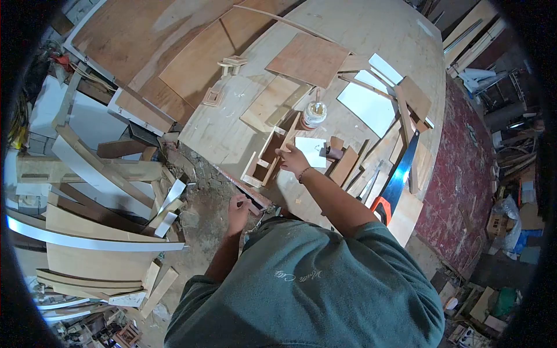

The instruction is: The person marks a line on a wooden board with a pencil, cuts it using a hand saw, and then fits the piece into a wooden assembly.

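A small wooden box (271,152) with open compartments lies near the table's edge. My right hand (294,160) is at its right wall, with fingers bent over the upper edge. Lower down, off the table's edge, my left hand (237,214) has thumb and fingers pinched together; anything between them is too small to make out. Just beyond the box stands a jar (314,115) of pale paste with a stick in it. A white sheet (311,152) with a mark on it lies beside my right hand, next to a brown roll (333,152).
A handsaw (402,171) with an orange handle lies on the right among wood strips. Plywood panels (309,60) and small square wooden frames (213,97) rest farther back on the table (223,136). Curved wooden pieces (98,174) are stacked at left.
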Available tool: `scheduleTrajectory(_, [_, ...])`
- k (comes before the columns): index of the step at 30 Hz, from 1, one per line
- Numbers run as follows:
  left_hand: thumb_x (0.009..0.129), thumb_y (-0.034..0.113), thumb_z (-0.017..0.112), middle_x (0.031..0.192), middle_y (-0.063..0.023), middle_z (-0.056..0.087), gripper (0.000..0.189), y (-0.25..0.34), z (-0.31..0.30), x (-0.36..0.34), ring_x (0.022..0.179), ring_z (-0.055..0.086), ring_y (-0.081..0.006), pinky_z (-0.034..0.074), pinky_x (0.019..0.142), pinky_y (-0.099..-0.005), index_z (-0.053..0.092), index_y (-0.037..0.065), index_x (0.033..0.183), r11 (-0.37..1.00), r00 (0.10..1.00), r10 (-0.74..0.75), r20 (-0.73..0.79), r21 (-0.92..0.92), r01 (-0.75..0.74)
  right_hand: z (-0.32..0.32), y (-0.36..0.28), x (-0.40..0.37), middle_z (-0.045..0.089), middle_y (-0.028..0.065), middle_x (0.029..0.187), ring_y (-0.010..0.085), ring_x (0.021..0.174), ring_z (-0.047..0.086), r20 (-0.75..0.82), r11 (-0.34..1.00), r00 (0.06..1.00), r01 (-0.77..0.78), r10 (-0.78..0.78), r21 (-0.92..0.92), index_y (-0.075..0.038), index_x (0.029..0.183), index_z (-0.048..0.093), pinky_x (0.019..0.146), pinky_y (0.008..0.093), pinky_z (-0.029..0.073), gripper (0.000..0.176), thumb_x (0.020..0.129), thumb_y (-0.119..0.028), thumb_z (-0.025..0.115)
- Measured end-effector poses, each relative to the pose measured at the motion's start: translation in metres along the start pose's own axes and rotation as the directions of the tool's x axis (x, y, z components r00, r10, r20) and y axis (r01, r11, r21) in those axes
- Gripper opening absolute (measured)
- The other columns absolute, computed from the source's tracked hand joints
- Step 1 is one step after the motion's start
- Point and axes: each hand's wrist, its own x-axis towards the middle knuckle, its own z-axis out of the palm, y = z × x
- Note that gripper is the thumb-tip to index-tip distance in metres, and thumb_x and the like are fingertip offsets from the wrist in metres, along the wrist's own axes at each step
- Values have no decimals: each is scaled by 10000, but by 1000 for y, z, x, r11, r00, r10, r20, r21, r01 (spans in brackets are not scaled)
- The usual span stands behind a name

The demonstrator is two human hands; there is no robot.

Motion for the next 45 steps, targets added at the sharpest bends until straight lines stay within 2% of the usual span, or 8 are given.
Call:
scheduleTrajectory(7, [849,216,690,1038,-135,619,361,-17,-1,7,937,600,-216,479,827,-340,587,-2,1118,999,1000,29,-8,20,-29,-7,10,-12,605,63,856,170,669,608,28,943,1000,-20,11,333,15,1421,333,595,290,524,706,847,-224,666])
scheduleTrajectory(14, [847,225,688,1045,-147,616,373,-14,0,9,950,590,-229,470,841,-337,590,-7,1122,999,999,-48,3,-25,48,-17,18,-14,600,77,861,202,657,630,-22,951,999,-23,32,308,27,1397,362,608,304,538,655,843,-166,653])
scheduleTrajectory(26, [848,103,669,1016,-103,604,364,0,4,16,911,577,-179,473,819,-330,522,-12,1160,984,997,-78,28,-158,82,-7,14,-4,590,111,1129,258,904,628,1,975,1000,-7,7,221,-41,1438,329,734,364,558,699,870,-271,664])
scheduleTrajectory(32, [697,77,788,1160,-167,531,819,0,21,25,1060,543,-249,452,921,-364,325,-61,1358,935,967,252,29,-266,-236,-5,14,-6,593,73,1047,245,903,618,44,942,999,-30,16,335,-69,1423,360,808,386,547,604,891,-231,596])
scheduleTrajectory(34, [620,119,847,1231,-225,478,984,12,29,29,1161,485,-318,405,997,-403,264,-90,1386,977,977,214,-19,24,-214,-9,20,-5,582,74,1111,229,910,615,93,951,996,-25,-3,307,-51,1397,365,839,378,532,569,890,-237,545])
scheduleTrajectory(38, [580,168,875,1246,-265,464,1035,43,44,29,1222,428,-363,350,1049,-443,267,-102,1374,994,995,101,-18,34,-101,-20,45,7,564,78,1233,220,935,621,237,973,946,232,-220,-23,-88,1426,354,823,366,524,590,887,-240,540])
scheduleTrajectory(40, [582,233,880,1265,-277,454,1031,8,60,44,1233,419,-384,325,1068,-459,291,-109,1357,987,987,127,-103,108,-116,-10,18,-23,507,71,1352,215,975,618,188,990,981,-65,41,127,-128,1463,320,833,373,504,630,886,-247,544])
scheduleTrajectory(45, [611,286,868,1266,-280,486,919,-25,66,60,1183,455,-439,318,1065,-481,400,-106,1298,984,985,141,-100,121,-129,-12,20,-35,484,49,1382,184,958,612,260,995,966,-28,3,94,-133,1491,277,829,357,495,677,883,-231,558])
